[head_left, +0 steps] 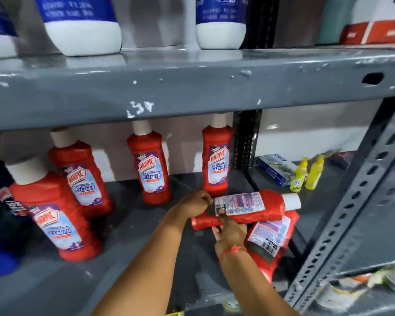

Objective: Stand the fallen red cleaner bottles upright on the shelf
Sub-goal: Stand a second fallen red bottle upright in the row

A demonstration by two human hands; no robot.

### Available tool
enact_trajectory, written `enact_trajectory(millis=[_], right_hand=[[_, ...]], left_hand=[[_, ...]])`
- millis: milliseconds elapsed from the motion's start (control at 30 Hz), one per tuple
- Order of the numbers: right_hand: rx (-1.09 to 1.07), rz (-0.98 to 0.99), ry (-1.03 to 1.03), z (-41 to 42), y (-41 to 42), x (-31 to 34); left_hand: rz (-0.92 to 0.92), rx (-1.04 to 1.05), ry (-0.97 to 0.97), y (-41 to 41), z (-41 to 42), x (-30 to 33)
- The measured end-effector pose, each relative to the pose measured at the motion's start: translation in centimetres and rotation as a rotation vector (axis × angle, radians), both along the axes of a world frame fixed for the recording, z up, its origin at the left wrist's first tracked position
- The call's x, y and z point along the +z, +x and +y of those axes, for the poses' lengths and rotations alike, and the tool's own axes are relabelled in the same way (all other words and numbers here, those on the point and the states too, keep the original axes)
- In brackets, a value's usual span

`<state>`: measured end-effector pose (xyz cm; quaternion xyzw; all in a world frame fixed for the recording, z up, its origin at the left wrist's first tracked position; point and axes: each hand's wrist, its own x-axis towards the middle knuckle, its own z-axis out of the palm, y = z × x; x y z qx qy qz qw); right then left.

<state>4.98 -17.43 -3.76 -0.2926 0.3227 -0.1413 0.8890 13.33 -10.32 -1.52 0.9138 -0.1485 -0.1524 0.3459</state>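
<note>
Several red cleaner bottles with white caps stand upright on the grey shelf (132, 226), among them one at the back right (217, 160) and one at the front left (55, 215). A fallen red bottle (255, 207) lies on its side with its cap pointing right, resting across another fallen red bottle (269, 238). My left hand (195, 201) grips the base end of the top fallen bottle. My right hand (230, 231) holds the same bottle from below and in front, thumb on its label.
The upper shelf beam (192, 87) hangs low over the bottles, with white-and-blue bottles (82, 26) on top. A perforated upright post (356, 208) stands at the right. Beyond it lie a blue box (275, 168) and two yellow bottles (308, 174). Dark blue bottles (0, 201) stand far left.
</note>
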Motion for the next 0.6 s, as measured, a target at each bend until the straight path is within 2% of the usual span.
enact_trajectory(millis=[100,200,300,400,467,600], right_hand=[[-0.047,-0.076,-0.069,0.6,-0.6,0.1],[-0.010,-0.154,-0.254,1.9,-1.1,-0.1],[0.106,-0.221,-0.533,2.9,-1.2,-0.2],[0.304,-0.279,-0.711,4.1,-1.3,0.1],[0.420,-0.287,-0.800,5.0,-1.4,0.2],[0.622,-0.302,-1.019,6.4,-0.8,0.9]], left_hand=[[0.026,0.049,-0.099,-1.2,0.9,0.0],[0.010,0.123,-0.262,-3.0,3.0,0.1],[-0.029,0.234,-0.443,-5.0,5.9,0.0],[0.006,0.299,-0.570,-6.9,9.0,-0.7],[0.029,0.317,-0.603,-7.8,10.9,-1.3],[-0.022,0.334,-0.546,-8.0,13.9,-1.5]])
